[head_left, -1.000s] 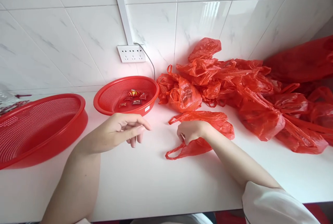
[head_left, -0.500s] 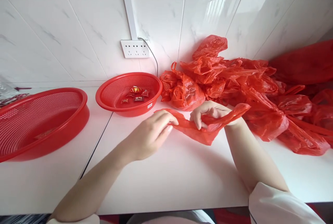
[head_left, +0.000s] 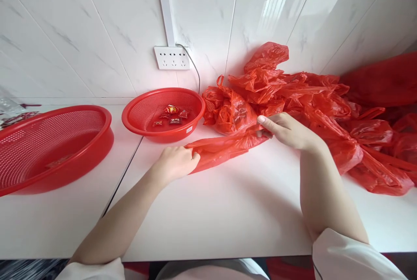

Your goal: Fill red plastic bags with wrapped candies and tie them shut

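Note:
A thin red plastic bag (head_left: 221, 150) is stretched sideways between my two hands above the white table. My left hand (head_left: 177, 161) is closed on its left end, thumb on top. On its right end, my right hand (head_left: 286, 130) pinches the plastic, with some fingertips hidden behind it. Just behind the held bag, a round red basket (head_left: 192, 127) contains several small wrapped packets (head_left: 175, 121). A filled red bag (head_left: 233, 117) with tied handles rests right of that basket, close behind my right hand.
At the left stands a larger red basket (head_left: 109, 134) with a flat packet inside. Piled red plastic bags (head_left: 312, 97) cover the back right of the white table (head_left: 228, 219). A socket panel (head_left: 172, 58) with a cable is on the tiled wall.
My hands have moved apart, the left one leftward, and the bag is now pulled out lengthwise. The right fingers, earlier curled among its folds, now pinch its end.

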A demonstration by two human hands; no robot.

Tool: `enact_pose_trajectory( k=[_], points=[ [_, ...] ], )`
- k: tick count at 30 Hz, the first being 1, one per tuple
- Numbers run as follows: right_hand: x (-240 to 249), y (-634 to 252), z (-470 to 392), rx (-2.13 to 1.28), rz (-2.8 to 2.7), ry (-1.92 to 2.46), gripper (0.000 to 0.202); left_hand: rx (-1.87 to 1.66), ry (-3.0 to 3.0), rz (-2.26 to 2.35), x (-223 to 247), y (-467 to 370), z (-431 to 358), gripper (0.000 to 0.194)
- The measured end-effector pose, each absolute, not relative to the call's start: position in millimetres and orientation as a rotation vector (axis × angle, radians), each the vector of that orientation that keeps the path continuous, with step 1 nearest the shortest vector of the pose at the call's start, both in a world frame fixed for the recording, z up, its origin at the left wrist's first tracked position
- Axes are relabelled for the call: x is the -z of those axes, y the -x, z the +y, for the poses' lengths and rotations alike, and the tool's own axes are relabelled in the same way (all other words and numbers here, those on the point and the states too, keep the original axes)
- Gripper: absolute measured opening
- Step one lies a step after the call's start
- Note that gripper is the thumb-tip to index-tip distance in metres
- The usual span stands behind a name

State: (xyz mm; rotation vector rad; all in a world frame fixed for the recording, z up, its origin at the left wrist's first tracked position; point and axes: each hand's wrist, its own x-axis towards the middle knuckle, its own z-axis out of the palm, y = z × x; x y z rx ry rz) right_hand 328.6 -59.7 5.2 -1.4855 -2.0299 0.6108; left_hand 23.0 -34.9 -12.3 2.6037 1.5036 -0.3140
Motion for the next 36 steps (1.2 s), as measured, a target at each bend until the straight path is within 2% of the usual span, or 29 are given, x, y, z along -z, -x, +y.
enact_pose_trajectory(
  k=[3, 5, 7, 10, 13, 17, 20, 24, 26, 31, 36],
  points=[
    [-7.0, -324.0, -61.7, -0.274, -2.052, 1.682, 0.049, 0.167, -2.593, 1.568, 7.2, -21.8, -35.1, 0.046],
    [-7.5, -302.5, -69.1, 0.106, -2.032, 1.719, 0.039, 0.158, -2.575, 1.592, 7.0, -24.2, -38.3, 0.044],
    [-4.2, -271.5, -80.1, 0.471, -1.953, 1.656, 0.030, 0.249, -2.600, 1.562, 8.9, -26.8, -43.2, 0.056],
    [11.5, -224.4, -92.3, 0.630, -2.111, 1.391, 0.029, 0.327, -2.752, 1.459, 11.5, -28.9, -51.7, 0.057],
    [34.2, -196.1, -85.2, 0.410, -2.505, 1.299, 0.036, 0.403, -2.818, 1.328, 9.4, -27.7, -56.8, 0.050],
    [49.9, -202.6, -54.5, 0.018, -2.587, 1.971, 0.027, 0.455, -2.671, 1.464, -1.8, -17.7, -51.5, 0.033],
    [43.7, -225.9, -42.6, -0.020, -2.508, 2.141, 0.019, 0.419, -2.610, 1.658, -12.7, -5.1, -48.7, 0.026],
    [29.7, -242.6, -50.9, -0.063, -2.558, 1.905, 0.048, 0.252, -2.902, 1.675, -20.8, -1.9, -72.5, 0.033],
    [25.9, -241.4, -56.8, -0.145, -2.585, 1.759, 0.053, 0.093, -3.152, 1.571, -20.4, -9.5, -92.5, 0.036],
    [21.2, -233.4, -61.4, -0.414, -2.566, 1.319, 0.026, -0.065, -3.323, 1.183, -13.8, -27.9, -112.8, 0.033],
    [9.6, -234.7, -67.6, -0.492, -2.465, 1.080, 0.021, 0.293, -3.018, 1.050, 2.6, -19.1, -65.6, 0.030]
  ],
)
